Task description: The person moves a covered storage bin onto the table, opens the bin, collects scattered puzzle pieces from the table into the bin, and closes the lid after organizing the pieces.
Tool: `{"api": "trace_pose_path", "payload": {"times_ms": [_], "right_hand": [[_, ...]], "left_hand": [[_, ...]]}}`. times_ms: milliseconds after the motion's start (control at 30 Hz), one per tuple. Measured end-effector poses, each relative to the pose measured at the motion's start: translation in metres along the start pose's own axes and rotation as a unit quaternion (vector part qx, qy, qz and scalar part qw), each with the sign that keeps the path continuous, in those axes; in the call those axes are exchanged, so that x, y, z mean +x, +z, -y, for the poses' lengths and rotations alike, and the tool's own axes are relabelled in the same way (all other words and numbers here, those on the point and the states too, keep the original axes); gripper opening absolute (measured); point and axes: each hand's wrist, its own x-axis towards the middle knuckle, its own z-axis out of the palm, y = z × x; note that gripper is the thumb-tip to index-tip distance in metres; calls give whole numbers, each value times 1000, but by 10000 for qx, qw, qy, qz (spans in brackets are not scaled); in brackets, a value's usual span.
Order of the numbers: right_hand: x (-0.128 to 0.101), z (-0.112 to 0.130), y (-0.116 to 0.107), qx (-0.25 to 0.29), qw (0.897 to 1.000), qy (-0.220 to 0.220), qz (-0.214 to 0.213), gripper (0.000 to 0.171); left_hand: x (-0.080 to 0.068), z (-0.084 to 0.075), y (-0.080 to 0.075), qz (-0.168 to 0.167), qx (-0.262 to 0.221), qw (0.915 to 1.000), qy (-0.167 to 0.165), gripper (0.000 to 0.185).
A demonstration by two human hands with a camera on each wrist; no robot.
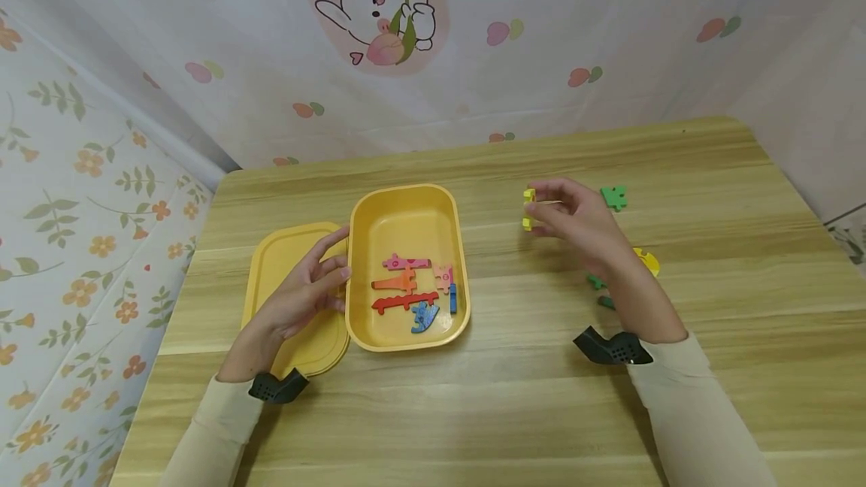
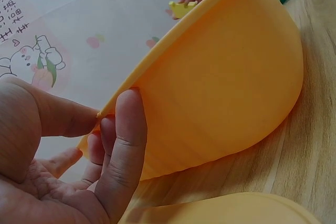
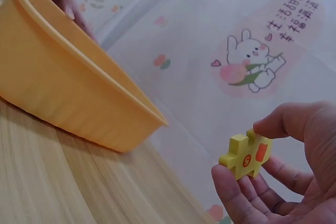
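Clearly the light wooden table (image 1: pixel 514 397) carries everything. On it the yellow rectangular plastic tub (image 1: pixel 406 220) sits beside its matching flat lid (image 1: pixel 284 261), which lies at its nine o'clock. The left hand (image 1: pixel 304 295) rests relaxed fingers (image 2: pixel 126 129) against the tub's near rim, steadying it; that contact is best kept. At the tub's three o'clock, well apart, the right hand (image 1: pixel 575 220) pinches a small yellow foam puzzle piece (image 3: pixel 245 154). A firm edge pinch should prevent slipping. Coloured animal-shaped pieces (image 1: pixel 413 288) lie inside.

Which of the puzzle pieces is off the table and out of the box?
The yellow piece, pinched in the right hand; the others lie in the yellow box or on the table.
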Motion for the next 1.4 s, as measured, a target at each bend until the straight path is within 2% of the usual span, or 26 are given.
{"api": "trace_pose_path", "payload": {"times_ms": [400, 933, 1400], "right_hand": [[-1, 6, 15, -247, 9996, 74, 72, 52], [-5, 12, 29, -258, 9995, -98, 181, 45], [-9, 16, 39, -285, 9989, -205, 317, 45]], "left_hand": [[0, -1, 1, -90, 56, 9999, -85, 73], [0, 0, 0, -75, 52, 9999, -84, 73], [0, 0, 0, -97, 43, 9999, -91, 72]]}}
